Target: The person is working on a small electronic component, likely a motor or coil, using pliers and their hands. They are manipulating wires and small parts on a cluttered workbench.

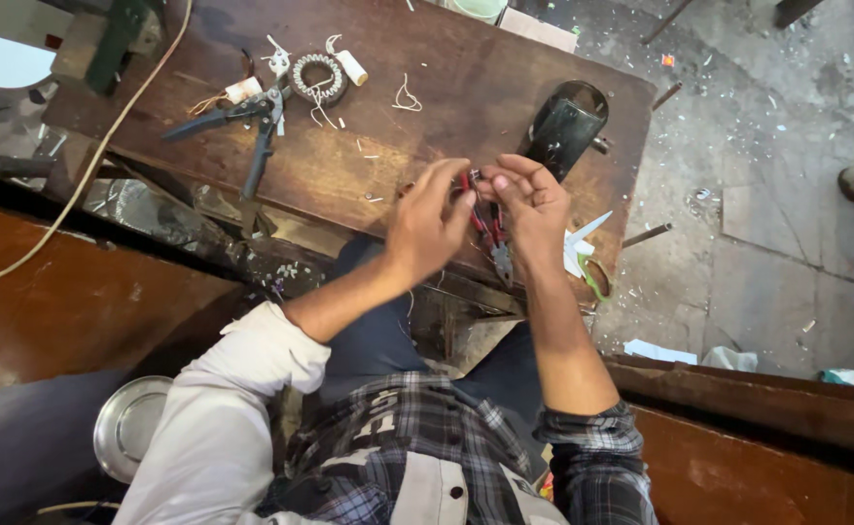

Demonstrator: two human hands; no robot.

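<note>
My left hand (pixel 427 226) and my right hand (pixel 532 209) meet above the near edge of a worn wooden bench (pixel 466 78). Between them I hold a small red-handled pair of pliers (pixel 490 233), its grey jaws pointing down toward me. My right hand grips the pliers' handles. The fingertips of my left hand pinch a small part at the top of the pliers; what it is cannot be made out. A dark cylindrical motor housing (pixel 565 126) lies on the bench just beyond my right hand.
Large blue-handled pliers (pixel 252 122), a small wound stator ring (pixel 318 78) and a white roll (pixel 352 68) lie at the bench's far left. Green-handled scissors (pixel 587 258) sit at the bench's right edge. A steel bowl (pixel 130 423) rests lower left. A cable (pixel 87 165) crosses left.
</note>
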